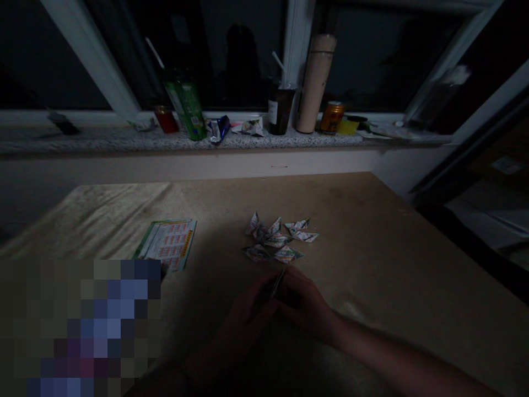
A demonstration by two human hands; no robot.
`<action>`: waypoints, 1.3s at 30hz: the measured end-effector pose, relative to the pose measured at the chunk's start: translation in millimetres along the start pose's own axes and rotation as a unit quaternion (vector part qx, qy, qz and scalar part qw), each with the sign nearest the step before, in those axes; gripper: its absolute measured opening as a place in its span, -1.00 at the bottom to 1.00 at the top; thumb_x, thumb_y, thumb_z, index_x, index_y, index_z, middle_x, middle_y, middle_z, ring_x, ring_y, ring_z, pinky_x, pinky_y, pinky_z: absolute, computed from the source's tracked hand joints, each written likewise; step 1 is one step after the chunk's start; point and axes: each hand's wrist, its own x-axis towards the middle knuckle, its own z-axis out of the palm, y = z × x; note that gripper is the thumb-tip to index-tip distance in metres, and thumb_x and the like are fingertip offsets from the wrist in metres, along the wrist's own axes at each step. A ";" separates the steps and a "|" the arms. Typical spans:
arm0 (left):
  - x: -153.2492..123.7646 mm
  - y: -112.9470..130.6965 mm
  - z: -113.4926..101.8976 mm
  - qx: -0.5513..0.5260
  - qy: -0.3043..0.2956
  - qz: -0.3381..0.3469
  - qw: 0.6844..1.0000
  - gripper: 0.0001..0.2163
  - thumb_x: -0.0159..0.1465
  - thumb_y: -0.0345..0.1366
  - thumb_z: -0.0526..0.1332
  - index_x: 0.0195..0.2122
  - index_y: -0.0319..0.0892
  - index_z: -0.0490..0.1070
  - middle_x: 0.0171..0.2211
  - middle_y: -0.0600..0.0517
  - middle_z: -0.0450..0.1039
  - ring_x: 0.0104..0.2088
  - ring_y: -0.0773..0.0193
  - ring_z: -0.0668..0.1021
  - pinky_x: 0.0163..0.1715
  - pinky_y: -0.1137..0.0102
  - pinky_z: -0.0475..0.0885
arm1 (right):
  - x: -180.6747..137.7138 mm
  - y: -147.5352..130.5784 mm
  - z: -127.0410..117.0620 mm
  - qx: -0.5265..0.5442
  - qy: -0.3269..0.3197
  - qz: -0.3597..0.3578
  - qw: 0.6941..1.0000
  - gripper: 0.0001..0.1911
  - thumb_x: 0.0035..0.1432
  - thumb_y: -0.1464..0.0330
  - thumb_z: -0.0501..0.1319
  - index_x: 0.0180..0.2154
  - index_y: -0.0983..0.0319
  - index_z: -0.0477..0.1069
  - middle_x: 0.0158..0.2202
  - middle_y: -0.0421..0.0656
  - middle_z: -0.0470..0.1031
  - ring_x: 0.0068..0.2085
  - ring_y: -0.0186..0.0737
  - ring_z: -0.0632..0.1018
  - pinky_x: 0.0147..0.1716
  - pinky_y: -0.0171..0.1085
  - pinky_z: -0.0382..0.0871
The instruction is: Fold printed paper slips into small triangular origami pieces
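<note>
Close together over the table, my left hand and my right hand both have their fingers closed on a small piece of folded paper. Only its thin upright edge shows; the rest is hidden by my fingers and the dark. Just beyond my hands lies a cluster of folded paper pieces with pointed tips and coloured print. Another folded piece sits at the right of the cluster. To the left, a printed sheet with a grid of reddish figures lies flat.
A granite sill runs behind the table. On it stand a green bottle, a red jar, a dark cup with a straw, a tall pink flask and an orange can. Pixel blocks cover the lower left.
</note>
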 end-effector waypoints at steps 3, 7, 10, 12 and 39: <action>2.8 0.7 0.5 -0.020 0.005 -0.002 1.000 -0.70 0.26 -0.29 0.13 0.03 -0.10 0.30 -0.02 0.01 0.41 -0.01 0.19 0.43 0.03 0.35 0.26 | -0.7 1.2 0.5 -0.012 0.002 -0.009 1.000 -0.79 -0.04 0.54 0.16 -0.54 0.20 0.15 -0.45 -0.23 0.25 -0.40 -0.30 0.30 -0.46 -0.35 0.15; 7.9 2.8 -1.1 -0.023 0.044 -0.028 0.998 -0.75 0.27 -0.29 0.10 -0.03 -0.12 0.35 -0.07 0.03 0.45 -0.05 0.20 0.46 -0.03 0.38 0.31 | 1.8 -0.5 0.0 -0.018 0.006 -0.015 1.000 -0.80 0.01 0.49 0.17 -0.53 0.20 0.15 -0.44 -0.21 0.26 -0.39 -0.29 0.31 -0.45 -0.35 0.16; 10.5 2.7 -3.2 -0.014 0.067 -0.045 0.997 -0.74 0.26 -0.29 0.11 -0.04 -0.15 0.36 -0.09 0.01 0.47 -0.07 0.17 0.47 -0.06 0.37 0.32 | 4.4 0.0 -0.3 -0.014 0.024 0.000 1.000 -0.79 0.04 0.47 0.16 -0.53 0.20 0.13 -0.46 -0.22 0.25 -0.41 -0.29 0.29 -0.47 -0.35 0.15; 11.3 2.3 -4.2 -0.014 0.074 -0.052 0.996 -0.74 0.24 -0.29 0.12 -0.05 -0.17 0.36 -0.09 -0.01 0.47 -0.07 0.17 0.47 -0.07 0.37 0.33 | 5.2 2.4 -0.1 -0.011 0.044 0.026 0.999 -0.78 0.04 0.46 0.17 -0.52 0.19 0.12 -0.48 -0.24 0.22 -0.44 -0.31 0.26 -0.50 -0.36 0.13; 17.2 5.0 -8.2 -0.096 0.073 -0.123 0.985 -0.74 0.20 -0.11 0.14 -0.39 -0.22 0.42 -0.52 0.11 0.42 -0.49 0.29 0.44 -0.48 0.48 0.32 | 3.8 -1.3 -8.5 0.090 -0.012 0.005 0.996 -0.87 0.07 0.43 0.23 -0.26 0.22 0.45 -0.34 -0.15 0.44 -0.32 -0.25 0.47 -0.37 -0.31 0.35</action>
